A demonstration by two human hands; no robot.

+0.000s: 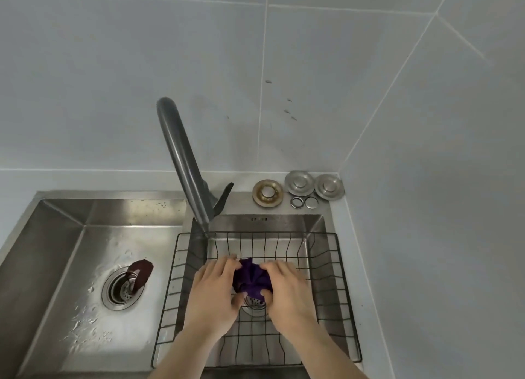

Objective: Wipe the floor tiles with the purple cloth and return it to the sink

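Hands (211,293) (288,292) hide most of purple cloth (251,278).

- Pale grey wall tiles (142,80) with thin white grout lines fill the upper part of the view.
- A second tiled wall (454,208) meets it at the right, forming a corner.
- A few small dark marks (287,109) spot the back wall.
- A light countertop (85,180) runs along the foot of the back wall and down the right side.
- Several round metal drain fittings (298,190) lie in the counter's back right corner.
- The light is soft and even, with faint shadows.
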